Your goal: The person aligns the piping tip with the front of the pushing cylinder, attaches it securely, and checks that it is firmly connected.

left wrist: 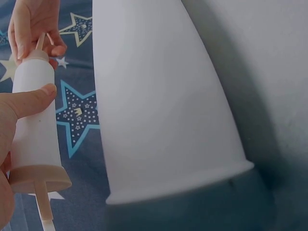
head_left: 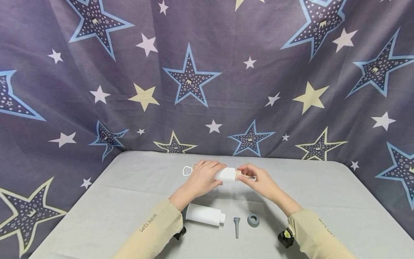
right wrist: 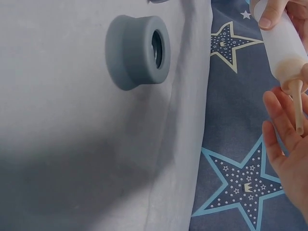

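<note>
My left hand [head_left: 204, 178] grips the white barrel [head_left: 226, 174] of a piping syringe, held sideways above the table. Its thumb [left wrist: 36, 101] lies along the barrel in the left wrist view. At the right end, my right hand [head_left: 260, 181] pinches the beige nozzle cap [right wrist: 291, 72], whose narrow beige tip [right wrist: 297, 108] points out past the fingers. The barrel's other end has a beige flange [left wrist: 41, 177] with a rod coming out of it. A white loop handle [head_left: 183, 171] shows left of my left hand.
Below the hands, a second white barrel [head_left: 204, 215] lies on the grey table [head_left: 136, 205]. To its right are a slim grey nozzle [head_left: 237, 226] and a grey ring-shaped cap [right wrist: 127, 53]. A star-patterned curtain [head_left: 233, 108] hangs behind the table.
</note>
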{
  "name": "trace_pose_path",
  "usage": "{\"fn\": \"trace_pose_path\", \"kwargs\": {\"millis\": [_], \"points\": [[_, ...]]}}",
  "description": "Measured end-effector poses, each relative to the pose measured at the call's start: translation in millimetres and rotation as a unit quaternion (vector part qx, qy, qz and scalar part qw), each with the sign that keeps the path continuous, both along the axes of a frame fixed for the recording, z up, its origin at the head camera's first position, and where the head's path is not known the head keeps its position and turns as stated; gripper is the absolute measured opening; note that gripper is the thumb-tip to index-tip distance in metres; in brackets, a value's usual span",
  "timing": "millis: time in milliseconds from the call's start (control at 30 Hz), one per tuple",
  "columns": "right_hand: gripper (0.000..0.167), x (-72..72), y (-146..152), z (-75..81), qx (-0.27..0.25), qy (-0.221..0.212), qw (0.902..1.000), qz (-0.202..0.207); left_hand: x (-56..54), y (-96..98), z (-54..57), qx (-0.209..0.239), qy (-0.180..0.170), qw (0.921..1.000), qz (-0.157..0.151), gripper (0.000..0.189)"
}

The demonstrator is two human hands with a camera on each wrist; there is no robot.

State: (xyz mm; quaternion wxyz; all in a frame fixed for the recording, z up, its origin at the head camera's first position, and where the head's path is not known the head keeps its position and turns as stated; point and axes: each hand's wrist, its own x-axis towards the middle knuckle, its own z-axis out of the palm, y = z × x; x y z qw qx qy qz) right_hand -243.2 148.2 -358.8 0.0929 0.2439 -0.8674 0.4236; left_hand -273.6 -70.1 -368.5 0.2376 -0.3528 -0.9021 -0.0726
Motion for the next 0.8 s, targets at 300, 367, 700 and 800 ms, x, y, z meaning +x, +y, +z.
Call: {"fn": "trace_pose_path", "kwargs": {"millis": [300,367,700,800], "points": [[0.027,1.7,0.0,1.2,0.004,-0.002,1.0,0.002,0.5,0.1,-0.5,-0.004,0.007,1.0,0.002,0.054],[0.027,1.7,0.4,1.3,0.006,-0.004,1.0,0.004,0.2,0.4,-0.3,-0.003,0.006,1.0,0.001,0.054],[0.034,-17.6,8.1,-23.3,0.002,-0.011,0.9999,0.001,0.5,0.0,-0.9,-0.004,0.003,1.0,-0.001,0.053],[0.042,-23.2,11.4,-29.0,0.003,-0.008,1.0,-0.001,0.3,-0.3,-0.9,-0.003,0.0,1.0,0.0,0.053]]}}
